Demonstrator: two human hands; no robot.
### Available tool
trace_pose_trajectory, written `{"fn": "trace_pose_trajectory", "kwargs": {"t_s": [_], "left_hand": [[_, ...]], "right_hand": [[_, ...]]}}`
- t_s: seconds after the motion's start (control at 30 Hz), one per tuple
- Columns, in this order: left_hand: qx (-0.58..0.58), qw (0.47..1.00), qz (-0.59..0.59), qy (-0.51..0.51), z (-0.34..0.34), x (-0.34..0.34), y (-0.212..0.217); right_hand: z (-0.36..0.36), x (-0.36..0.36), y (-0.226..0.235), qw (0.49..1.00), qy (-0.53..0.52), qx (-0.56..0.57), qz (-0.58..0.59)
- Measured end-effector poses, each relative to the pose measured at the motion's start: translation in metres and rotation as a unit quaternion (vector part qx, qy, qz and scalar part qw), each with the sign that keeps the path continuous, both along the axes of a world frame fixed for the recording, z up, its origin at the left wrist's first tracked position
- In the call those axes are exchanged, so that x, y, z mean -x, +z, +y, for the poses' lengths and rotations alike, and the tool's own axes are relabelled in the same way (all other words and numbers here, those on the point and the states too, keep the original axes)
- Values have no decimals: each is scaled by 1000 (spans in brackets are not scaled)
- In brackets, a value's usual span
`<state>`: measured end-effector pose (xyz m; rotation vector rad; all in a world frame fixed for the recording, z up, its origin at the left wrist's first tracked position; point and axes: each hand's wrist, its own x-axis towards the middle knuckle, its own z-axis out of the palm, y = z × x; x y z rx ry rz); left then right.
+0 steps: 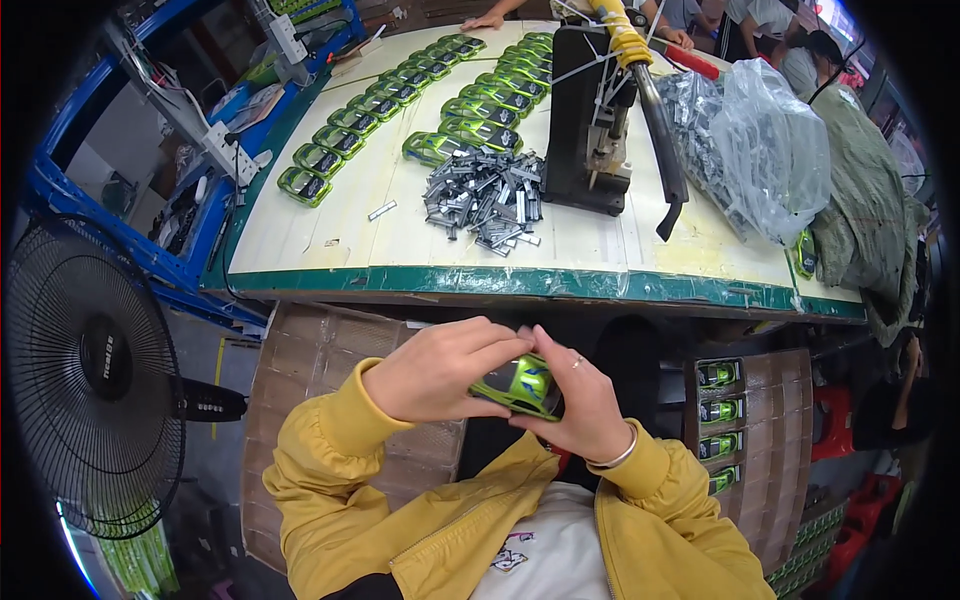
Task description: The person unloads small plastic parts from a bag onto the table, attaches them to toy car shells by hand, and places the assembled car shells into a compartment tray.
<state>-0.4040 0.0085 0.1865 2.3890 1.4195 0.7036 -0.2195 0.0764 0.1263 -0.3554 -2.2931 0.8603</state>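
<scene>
A green and black toy car is held between my two hands, over my lap and in front of the table's near edge. My left hand grips one end, its fingers across the top and thumb below. Around the other end my right hand is closed, with a ring and a bracelet on it. On the table ahead lies a pile of small grey metal bars. Beyond it, more green toy cars stand in slanting rows.
A black lever press stands on the table, beside clear plastic bags of grey parts. Divided trays flank me; the right tray holds several cars. At left is a black fan. Another person's hand rests on the far edge.
</scene>
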Motion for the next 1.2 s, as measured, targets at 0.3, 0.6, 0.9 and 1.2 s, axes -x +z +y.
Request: {"fn": "trace_pose_trajectory", "kwargs": {"t_s": [0.3, 0.6, 0.9, 1.2], "left_hand": [[-114, 896, 16, 428, 67, 155, -52], [-50, 901, 77, 425, 82, 189, -59], [-47, 884, -216, 411, 76, 134, -51], [230, 834, -466, 187, 72, -5, -42]], "right_hand": [[5, -9, -2, 981, -192, -4, 17], [25, -20, -7, 957, -281, -5, -69], [28, -16, -10, 949, -302, -55, -68], [27, -15, -16, 945, -317, -66, -40]]}}
